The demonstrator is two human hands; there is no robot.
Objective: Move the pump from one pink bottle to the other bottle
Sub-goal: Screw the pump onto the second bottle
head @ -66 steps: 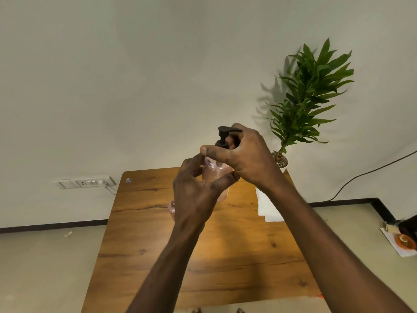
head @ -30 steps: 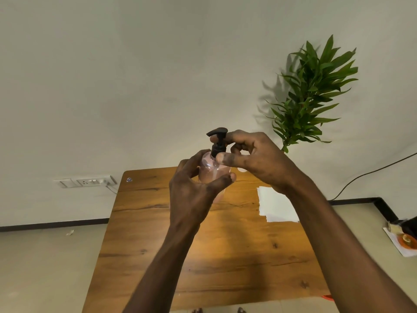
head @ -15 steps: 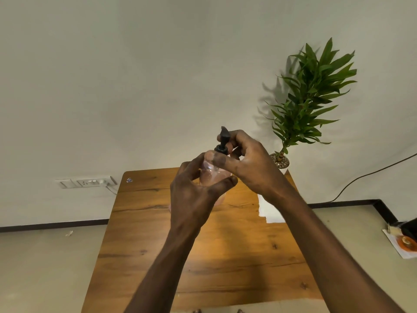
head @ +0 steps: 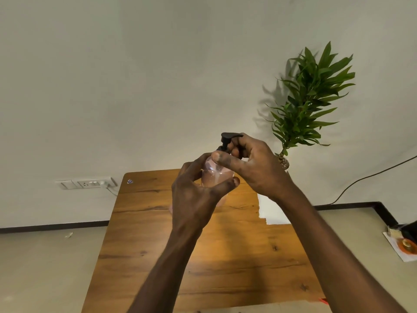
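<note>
I hold a clear pink bottle (head: 214, 175) upright above the wooden table (head: 203, 256), my left hand (head: 194, 197) wrapped round its body. A black pump (head: 226, 141) sits on the bottle's neck, its nozzle pointing right into my right hand (head: 250, 166), whose thumb and fingers pinch the pump's collar and head. A sliver of pink (head: 170, 208) shows at the left edge of my left hand; whether it is the other bottle I cannot tell. The lower part of the held bottle is hidden by my left hand.
A white sheet of paper (head: 270, 211) lies at the table's right edge. A green plant (head: 309, 98) stands at the far right corner. A wall socket (head: 88, 182) with a cable is at the left, an orange item on paper (head: 406, 245) on the floor right.
The pump head has turned on the bottle's neck: nozzle to the left a second ago, end-on half a second ago, now to the right under my right fingers. My left hand keeps its hold.
</note>
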